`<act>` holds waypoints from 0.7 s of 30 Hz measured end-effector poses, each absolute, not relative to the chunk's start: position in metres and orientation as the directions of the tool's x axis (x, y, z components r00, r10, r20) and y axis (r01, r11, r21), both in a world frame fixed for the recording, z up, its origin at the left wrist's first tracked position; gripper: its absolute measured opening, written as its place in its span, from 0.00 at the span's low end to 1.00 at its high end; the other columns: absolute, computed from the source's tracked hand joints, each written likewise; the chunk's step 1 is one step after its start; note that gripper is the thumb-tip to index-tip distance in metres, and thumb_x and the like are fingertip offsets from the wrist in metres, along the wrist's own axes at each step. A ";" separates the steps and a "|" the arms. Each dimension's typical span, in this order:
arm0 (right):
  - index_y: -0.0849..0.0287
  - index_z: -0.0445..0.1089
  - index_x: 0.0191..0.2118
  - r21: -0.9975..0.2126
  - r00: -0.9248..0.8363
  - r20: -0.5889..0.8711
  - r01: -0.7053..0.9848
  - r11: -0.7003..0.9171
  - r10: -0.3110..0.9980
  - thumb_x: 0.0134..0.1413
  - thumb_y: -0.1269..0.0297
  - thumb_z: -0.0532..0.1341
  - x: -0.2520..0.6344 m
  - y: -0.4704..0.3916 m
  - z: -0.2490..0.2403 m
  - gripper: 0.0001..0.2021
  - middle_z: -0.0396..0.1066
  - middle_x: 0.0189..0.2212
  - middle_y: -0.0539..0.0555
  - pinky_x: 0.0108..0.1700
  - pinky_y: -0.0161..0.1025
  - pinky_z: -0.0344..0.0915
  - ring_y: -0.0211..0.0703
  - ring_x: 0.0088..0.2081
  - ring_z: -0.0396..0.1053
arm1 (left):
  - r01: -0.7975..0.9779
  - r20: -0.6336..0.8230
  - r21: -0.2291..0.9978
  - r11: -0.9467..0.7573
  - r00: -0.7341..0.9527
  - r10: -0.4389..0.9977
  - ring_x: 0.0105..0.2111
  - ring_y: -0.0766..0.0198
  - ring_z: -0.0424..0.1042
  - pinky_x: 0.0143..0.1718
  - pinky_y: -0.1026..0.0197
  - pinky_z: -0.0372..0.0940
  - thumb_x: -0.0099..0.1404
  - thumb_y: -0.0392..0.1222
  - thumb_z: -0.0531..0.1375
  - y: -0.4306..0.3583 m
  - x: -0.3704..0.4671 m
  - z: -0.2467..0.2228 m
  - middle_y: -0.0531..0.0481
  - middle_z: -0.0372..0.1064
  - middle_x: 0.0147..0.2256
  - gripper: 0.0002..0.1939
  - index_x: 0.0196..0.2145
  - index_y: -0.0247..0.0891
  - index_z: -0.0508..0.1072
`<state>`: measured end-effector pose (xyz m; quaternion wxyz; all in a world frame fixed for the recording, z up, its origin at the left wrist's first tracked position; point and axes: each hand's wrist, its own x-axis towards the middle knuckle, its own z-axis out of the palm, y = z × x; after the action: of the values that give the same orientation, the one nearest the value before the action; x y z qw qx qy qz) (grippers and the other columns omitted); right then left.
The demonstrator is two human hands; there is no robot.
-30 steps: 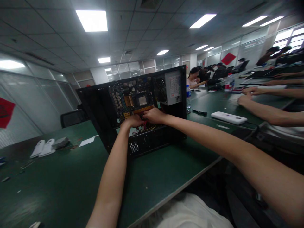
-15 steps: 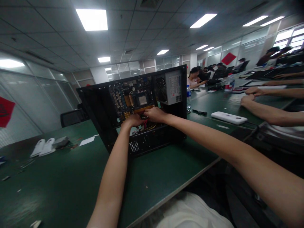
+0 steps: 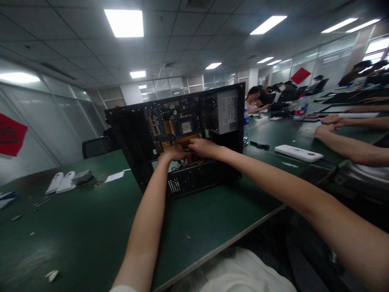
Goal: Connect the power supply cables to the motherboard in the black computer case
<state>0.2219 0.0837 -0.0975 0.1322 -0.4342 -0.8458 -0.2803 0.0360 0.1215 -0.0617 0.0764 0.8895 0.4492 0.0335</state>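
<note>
A black computer case (image 3: 121, 125) with an open side stands on the green table, showing the motherboard (image 3: 174, 117) and the power supply (image 3: 227, 113). Both of my hands reach inside, at the lower edge of the board. My left hand (image 3: 174, 153) is curled beside the yellow-orange slots, its fingertips hidden in shadow. Close to its right, my right hand (image 3: 202, 147) is closed with bent fingers in front of an orange strip (image 3: 190, 139). What either hand grips cannot be made out. Red and yellow cables (image 3: 194, 161) hang just below the hands.
Right of the case are a water bottle (image 3: 246, 126), a black part (image 3: 259, 144) and a white power strip (image 3: 298, 153). Another person's arms (image 3: 349, 140) rest on the table at right. White objects (image 3: 65, 182) and a grey block (image 3: 82, 177) lie left.
The view has shifted slightly, so the scene sits a little further right. Both hands stay inside the case at nearly the same place.
</note>
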 end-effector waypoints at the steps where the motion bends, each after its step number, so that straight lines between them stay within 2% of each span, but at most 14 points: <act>1: 0.67 0.74 0.47 0.371 -0.584 0.465 0.811 0.452 0.666 0.67 0.71 0.56 0.222 0.083 -0.097 0.11 0.71 0.46 0.64 0.44 0.41 0.65 0.51 0.48 0.72 | 0.792 -0.013 0.173 -0.586 0.596 0.803 0.24 0.66 0.69 0.24 0.66 0.57 0.66 0.48 0.58 0.121 0.036 -0.062 0.46 0.76 0.28 0.16 0.28 0.34 0.77; 10: 0.67 0.72 0.51 0.328 -0.573 0.468 0.819 0.470 0.673 0.65 0.66 0.61 0.223 0.089 -0.098 0.13 0.71 0.47 0.64 0.45 0.41 0.64 0.51 0.46 0.73 | 0.785 -0.007 0.195 -0.587 0.600 0.800 0.24 0.65 0.69 0.25 0.65 0.57 0.65 0.48 0.58 0.121 0.033 -0.062 0.47 0.76 0.28 0.16 0.29 0.34 0.77; 17: 0.69 0.71 0.52 0.351 -0.606 0.429 0.795 0.494 0.670 0.61 0.68 0.64 0.224 0.091 -0.097 0.15 0.71 0.48 0.65 0.45 0.41 0.65 0.53 0.48 0.73 | 0.772 -0.009 0.202 -0.602 0.617 0.787 0.23 0.67 0.66 0.24 0.65 0.55 0.66 0.47 0.57 0.118 0.033 -0.062 0.48 0.74 0.27 0.16 0.29 0.34 0.76; 21: 0.68 0.72 0.51 0.342 -0.609 0.433 0.793 0.503 0.665 0.63 0.67 0.62 0.224 0.089 -0.096 0.13 0.71 0.48 0.64 0.45 0.41 0.64 0.52 0.47 0.73 | 0.772 -0.024 0.207 -0.601 0.618 0.786 0.22 0.68 0.66 0.24 0.65 0.56 0.66 0.48 0.57 0.117 0.032 -0.061 0.48 0.74 0.27 0.16 0.30 0.34 0.77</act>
<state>0.2236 0.0892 -0.0957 0.1235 -0.4247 -0.8582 -0.2606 0.0320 0.1167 -0.0612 0.0989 0.8940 0.4357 0.0349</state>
